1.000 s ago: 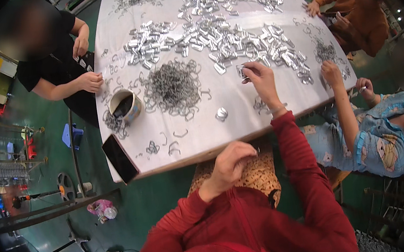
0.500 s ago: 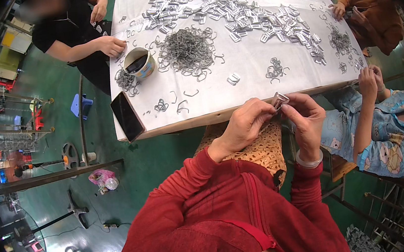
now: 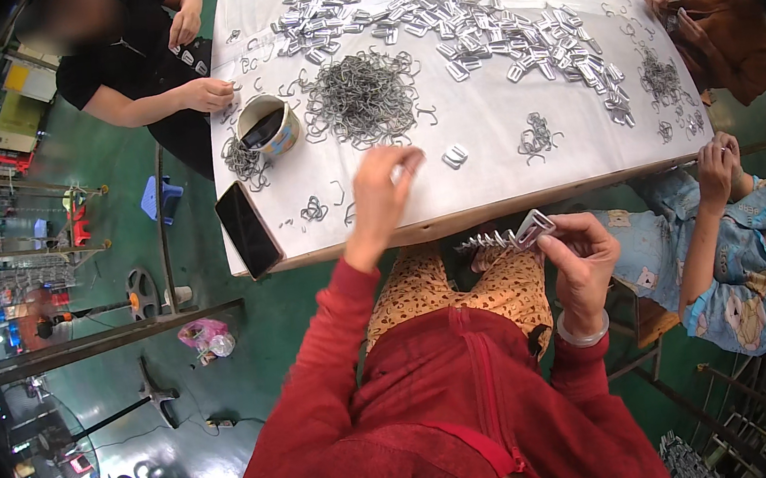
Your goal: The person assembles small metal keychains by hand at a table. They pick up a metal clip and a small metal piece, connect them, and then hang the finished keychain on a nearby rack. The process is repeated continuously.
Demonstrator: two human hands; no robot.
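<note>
In my right hand (image 3: 582,263), a flat silver metal buckle (image 3: 533,228) with a slot is gripped between thumb and fingers, in front of the table edge. A zigzag silver streak (image 3: 489,241) runs left from the buckle; whether it is a part or a motion trail I cannot make out. My left hand (image 3: 384,196) is over the table's near edge, fingers bent, a small gap between thumb and forefinger, and nothing visible in it. Ahead of it lies a heap of bent wire hooks (image 3: 361,100). One pair of buckles (image 3: 455,156) lies to its right.
The white-covered table (image 3: 491,191) bears many loose buckles (image 3: 463,27) and a small hook cluster (image 3: 537,134). A phone (image 3: 248,231) and a tub (image 3: 282,142) holding something dark stand at the left. Co-workers' hands (image 3: 212,94) are at the left and right sides.
My left hand has let go of the buckle and moved up and left over the table edge. The right hand keeps the buckle, a little lower.
</note>
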